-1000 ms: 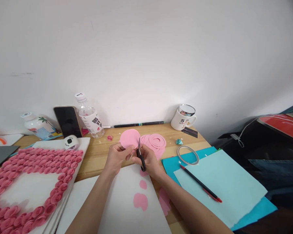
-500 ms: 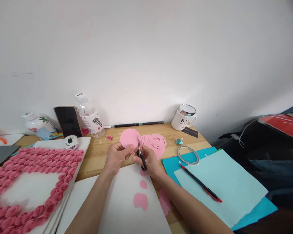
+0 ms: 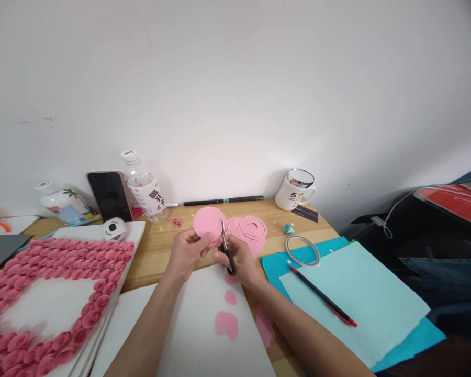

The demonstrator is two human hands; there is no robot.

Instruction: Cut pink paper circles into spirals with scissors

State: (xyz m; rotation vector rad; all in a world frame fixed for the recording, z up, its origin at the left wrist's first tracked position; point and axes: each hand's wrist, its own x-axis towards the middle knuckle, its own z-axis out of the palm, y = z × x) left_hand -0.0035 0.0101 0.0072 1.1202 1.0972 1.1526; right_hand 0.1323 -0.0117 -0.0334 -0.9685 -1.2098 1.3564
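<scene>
Between the fingers of my left hand [image 3: 186, 252] is a round pink paper disc [image 3: 209, 222], pinched at its lower edge. My right hand [image 3: 241, 259] is closed around black-handled scissors [image 3: 228, 256], whose blades point up and lie against the disc's right edge. Just behind the right hand lies a pile of pink paper circles and rings [image 3: 253, 229]. Below the hands, pink paper scraps [image 3: 226, 324] rest on a white board [image 3: 204, 319].
To the left, a board bears rolled pink paper flowers [image 3: 90, 317]. A phone [image 3: 109, 195], a water bottle [image 3: 147, 191] and a mug [image 3: 294, 189] stand along the wall. At right are a tape roll [image 3: 317, 256], blue paper [image 3: 357, 298] and a pen [image 3: 322, 294].
Hardly anything differs. The disc and scissors stay in almost the same place, with only a very slight shift of the blades along the disc's edge.
</scene>
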